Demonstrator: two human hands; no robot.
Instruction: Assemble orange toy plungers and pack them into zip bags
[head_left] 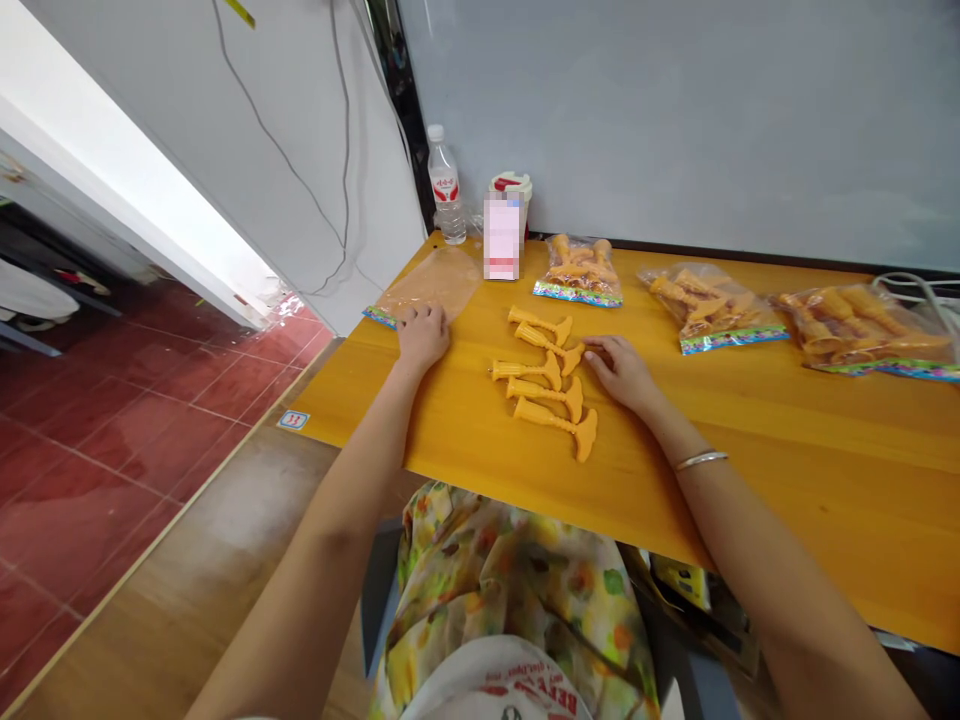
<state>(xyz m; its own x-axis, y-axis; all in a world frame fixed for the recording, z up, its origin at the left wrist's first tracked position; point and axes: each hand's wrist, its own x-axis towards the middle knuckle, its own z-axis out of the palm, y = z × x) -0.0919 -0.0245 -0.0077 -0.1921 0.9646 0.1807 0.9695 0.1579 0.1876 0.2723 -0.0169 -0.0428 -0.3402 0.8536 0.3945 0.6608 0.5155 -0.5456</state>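
Several orange-yellow plastic toy hammers (541,392) lie in a loose column on the table, their heads pointing right. My left hand (424,336) rests with bent, slightly parted fingers on the near edge of a clear plastic bag (442,280), which lies flat and has a colourful strip at its opening. To the right of the hammers is my right hand (619,370), its fingers stretched towards the head of an upper hammer (572,357). The fingertips are at that head or just beside it; I cannot tell whether they touch. Neither hand grips anything visibly.
Filled bags of orange pieces stand in a row at the back: one bag (577,270), a second bag (709,305) and a third bag (862,325). A water bottle (447,195), a phone (502,235) and a lidded cup (519,184) are at the back left. Cables (919,290) lie far right.
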